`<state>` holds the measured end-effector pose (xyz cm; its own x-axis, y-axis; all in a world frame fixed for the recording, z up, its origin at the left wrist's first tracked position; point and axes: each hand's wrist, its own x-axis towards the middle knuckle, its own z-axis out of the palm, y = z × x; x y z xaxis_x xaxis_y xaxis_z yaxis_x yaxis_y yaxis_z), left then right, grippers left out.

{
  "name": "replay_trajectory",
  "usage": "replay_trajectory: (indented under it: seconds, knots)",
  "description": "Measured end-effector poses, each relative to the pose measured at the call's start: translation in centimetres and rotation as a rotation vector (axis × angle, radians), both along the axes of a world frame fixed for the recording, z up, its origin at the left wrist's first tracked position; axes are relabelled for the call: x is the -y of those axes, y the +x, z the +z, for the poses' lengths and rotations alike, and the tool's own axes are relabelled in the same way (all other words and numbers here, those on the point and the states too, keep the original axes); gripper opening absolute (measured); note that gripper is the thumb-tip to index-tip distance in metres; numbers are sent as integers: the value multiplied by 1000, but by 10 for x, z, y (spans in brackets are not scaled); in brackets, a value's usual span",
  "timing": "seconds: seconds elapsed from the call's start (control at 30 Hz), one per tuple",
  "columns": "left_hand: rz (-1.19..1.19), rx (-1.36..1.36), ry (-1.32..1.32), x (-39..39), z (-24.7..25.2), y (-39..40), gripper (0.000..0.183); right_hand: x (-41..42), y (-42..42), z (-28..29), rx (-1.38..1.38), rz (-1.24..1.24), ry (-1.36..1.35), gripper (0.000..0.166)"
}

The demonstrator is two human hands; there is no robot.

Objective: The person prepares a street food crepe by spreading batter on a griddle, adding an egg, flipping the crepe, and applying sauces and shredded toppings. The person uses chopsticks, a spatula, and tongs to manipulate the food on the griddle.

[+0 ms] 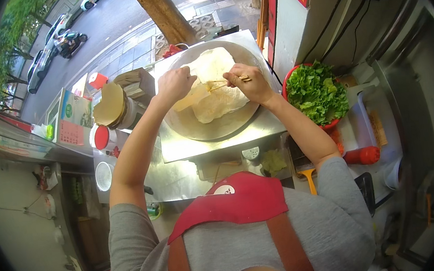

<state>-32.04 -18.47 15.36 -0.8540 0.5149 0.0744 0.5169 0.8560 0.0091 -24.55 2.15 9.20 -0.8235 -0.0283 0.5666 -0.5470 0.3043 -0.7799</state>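
Note:
On the round griddle (pixel 176 126) before me lie pale, thin flatbreads (pixel 220 107), one toward the far side and one nearer me. My right hand (pixel 251 82) grips a pair of wooden chopsticks (pixel 219 81), their tips pointing left over the middle of the griddle. Over its left part, my left hand (pixel 176 85) has its fingers pinched at the edge of a thin yellowish sheet of flatbread (pixel 192 98). That sheet slants between the fingers and the chopstick tips. The fingers hide the exact spot of the grip.
A red basin of lettuce (pixel 316 95) stands right of the griddle, with a red squeeze bottle (pixel 362 156) nearer me. At left are a container topped with round brown sheets (pixel 108 105), paper bags (pixel 136 84) and a red-lidded jar (pixel 102 137). A perforated-top shaker (pixel 250 153) stands in front.

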Motion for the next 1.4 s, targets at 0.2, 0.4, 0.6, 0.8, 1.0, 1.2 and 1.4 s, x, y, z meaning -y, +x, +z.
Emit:
replay_trajectory:
  seconds: [0.2, 0.4, 0.6, 0.8, 1.0, 1.2, 1.4]
  knots:
    - [-7, 29, 5, 1, -2, -4, 27, 2, -2, -1, 23, -10, -14, 32]
    - [-46, 10, -37, -7, 0, -9, 26, 1, 0, -1, 74, 4, -92, 32]
    - [-161, -34, -163, -27, 0, -13, 23, 3, 0, -10, 75, -38, -108, 33]
    - [-313, -111, -367, -55, -8, 1, 16, 3, 5, -18, 57, -46, -135, 35]
    - [-484, -517, -751, -52, -27, 52, 4, 7, 15, -32, 37, -137, -199, 36]
    - [-639, -541, -537, -2, -47, 54, 5, 22, 33, -47, 83, -206, -417, 33]
    - [-596, -514, -79, 28, -33, 51, 6, 33, 41, -52, 94, -262, -475, 33]
